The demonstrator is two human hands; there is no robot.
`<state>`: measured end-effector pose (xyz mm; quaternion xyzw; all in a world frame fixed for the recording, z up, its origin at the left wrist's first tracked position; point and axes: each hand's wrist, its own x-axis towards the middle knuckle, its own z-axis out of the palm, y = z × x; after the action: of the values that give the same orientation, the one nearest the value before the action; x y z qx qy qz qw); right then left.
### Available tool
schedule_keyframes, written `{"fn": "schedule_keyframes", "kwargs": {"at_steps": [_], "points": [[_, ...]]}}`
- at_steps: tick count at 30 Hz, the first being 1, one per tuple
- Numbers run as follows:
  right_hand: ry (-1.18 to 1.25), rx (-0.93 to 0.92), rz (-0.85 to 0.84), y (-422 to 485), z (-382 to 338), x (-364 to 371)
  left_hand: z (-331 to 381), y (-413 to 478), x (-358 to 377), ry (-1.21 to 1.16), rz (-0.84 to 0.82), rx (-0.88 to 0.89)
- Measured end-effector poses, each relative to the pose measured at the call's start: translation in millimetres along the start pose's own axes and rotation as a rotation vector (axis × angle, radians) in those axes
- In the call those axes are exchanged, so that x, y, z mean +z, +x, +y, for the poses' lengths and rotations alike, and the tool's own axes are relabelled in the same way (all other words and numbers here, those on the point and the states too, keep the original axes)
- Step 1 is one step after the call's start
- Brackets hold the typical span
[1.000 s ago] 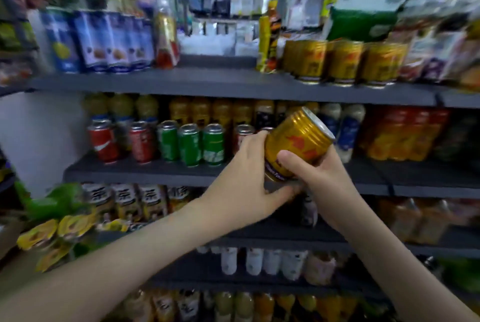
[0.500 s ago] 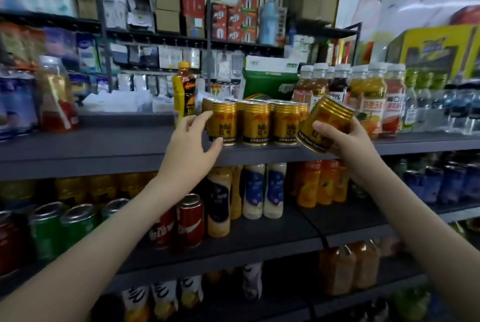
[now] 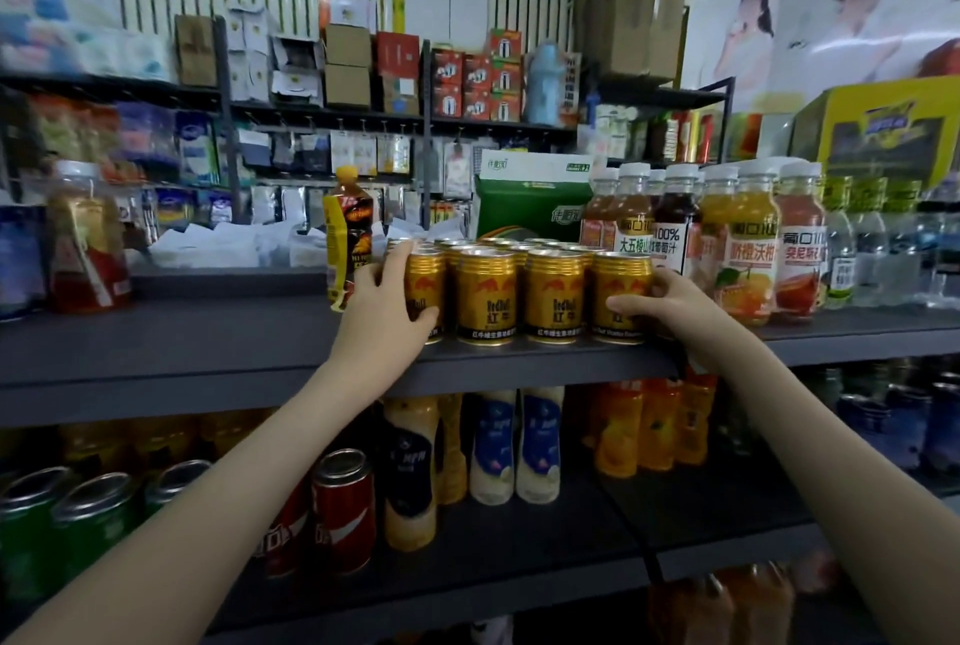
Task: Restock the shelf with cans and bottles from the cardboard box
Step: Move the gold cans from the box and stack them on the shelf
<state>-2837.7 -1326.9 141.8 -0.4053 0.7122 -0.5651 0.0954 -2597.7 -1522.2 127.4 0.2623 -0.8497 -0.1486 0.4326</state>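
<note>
Where gold cans (image 3: pixel 485 301) labelled RedBull 红牛 line the grey shelf (image 3: pixel 208 332) near edge, left hand (image 3: pixel 387 304) grasping left-end can (image 3: pixel 423 288), right hand (image 3: pixel 662 304) grasping right-end can (image 3: pixel 618 275), juice bottles (image 3: pixel 675 239) marked 100% just right.

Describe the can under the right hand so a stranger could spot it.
Go to the upper grey shelf, front row of gold cans. It is the rightmost can, beside the white-capped juice bottles, gripped by the right hand.
</note>
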Motion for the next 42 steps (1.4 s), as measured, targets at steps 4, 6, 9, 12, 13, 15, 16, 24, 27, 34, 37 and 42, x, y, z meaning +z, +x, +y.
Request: {"fn": "schedule_keyframes", "kwargs": {"at_steps": [4,6,9,12,13,15,16,24,27,34,37,42], "points": [[-0.091,-0.036,-0.092,6.1,6.7,-8.2,3.3,1.5,5.3,0.048,0.015,-0.021],[-0.114,-0.046,-0.109,6.3,7.8,-9.1,5.1,1.0,6.4,0.065,0.036,-0.030],[-0.189,-0.080,-0.127,6.7,9.0,-8.5,9.0,-0.2,6.3,0.083,0.051,-0.047],[-0.218,-0.098,-0.134,10.0,10.4,-10.7,13.0,-0.1,5.8,0.098,0.056,-0.066],[-0.225,-0.095,-0.140,10.6,10.3,-11.0,13.6,0.0,6.1,0.101,0.057,-0.071],[-0.221,-0.103,-0.152,10.6,9.7,-10.8,14.1,-0.2,7.0,0.105,0.059,-0.077],[-0.216,-0.109,-0.158,10.0,9.4,-10.2,14.4,-0.7,7.2,0.107,0.060,-0.076],[-0.263,-0.163,-0.134,7.5,14.5,-3.7,18.3,-4.3,9.1,0.152,0.067,-0.098],[-0.336,-0.181,-0.095,3.4,16.7,-4.7,21.9,-11.2,8.1,0.188,0.065,-0.137],[-0.406,-0.630,0.393,-51.6,24.9,34.9,17.5,-84.2,-18.6,0.186,0.303,0.016],[-0.410,-0.817,0.202,-108.5,30.8,108.6,-5.3,-156.7,-20.5,0.239,0.197,0.077],[-0.410,-0.848,-0.406,-180.3,55.3,242.3,-77.3,-278.6,-45.1,0.415,-0.114,-0.103]]}}
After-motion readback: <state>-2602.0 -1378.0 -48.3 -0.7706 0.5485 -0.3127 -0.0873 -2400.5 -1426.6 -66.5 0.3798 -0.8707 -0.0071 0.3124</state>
